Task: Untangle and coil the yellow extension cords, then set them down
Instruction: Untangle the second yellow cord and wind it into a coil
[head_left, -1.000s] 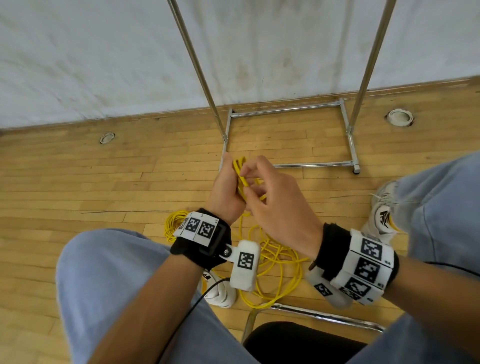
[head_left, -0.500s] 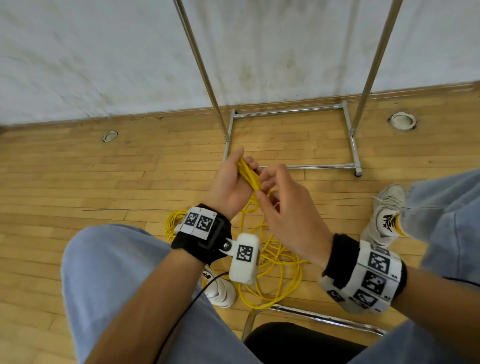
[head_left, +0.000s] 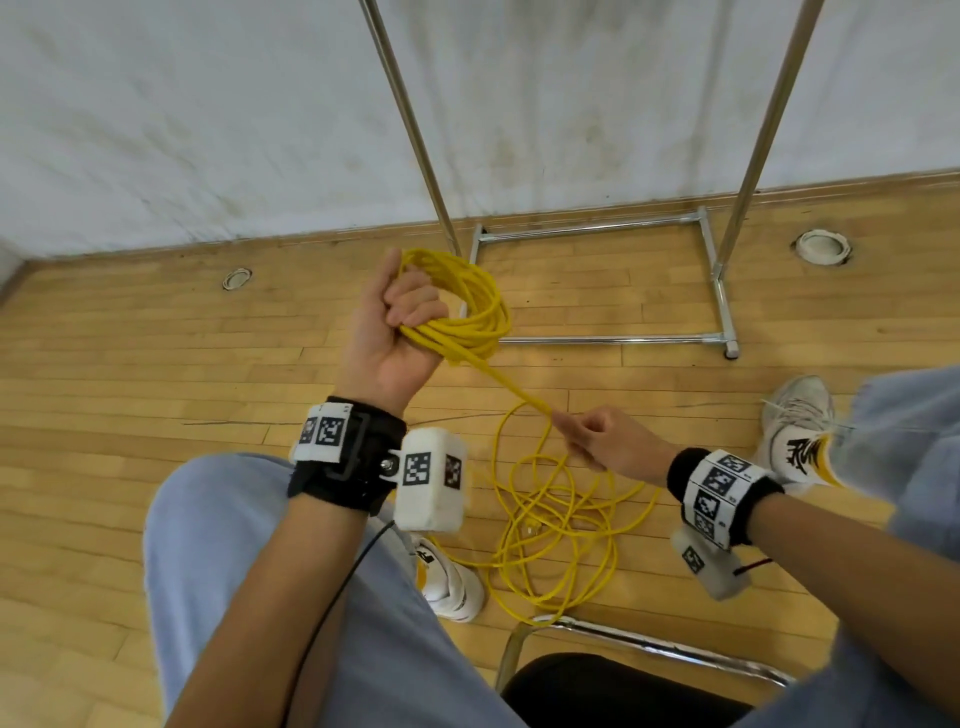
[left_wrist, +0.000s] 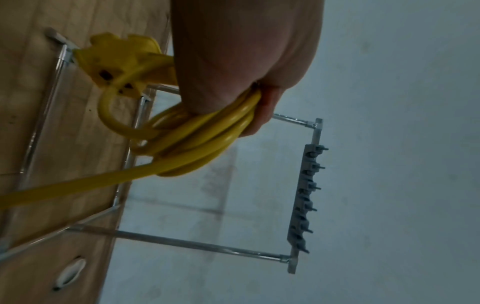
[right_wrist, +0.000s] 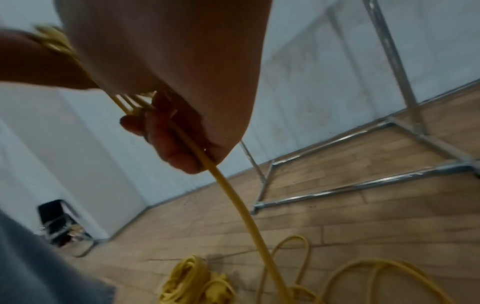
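My left hand is raised palm-up and grips a coil of yellow extension cord made of several loops; the left wrist view shows the same coil in my fist with the cord's yellow socket end sticking out beside it. A single strand runs taut from the coil down to my right hand, which pinches it. Below that hand the cord drops into a loose tangle on the wooden floor. A second, bundled yellow cord lies on the floor.
I sit on a chair with a chrome frame, knees apart, white shoes on either side of the tangle. A chrome garment rack stands against the white wall ahead. Round floor sockets sit near the skirting.
My hands have separated: the left one lifted up and left with the coil, the right one slid down and right along the cord, drawing a strand taut between them.
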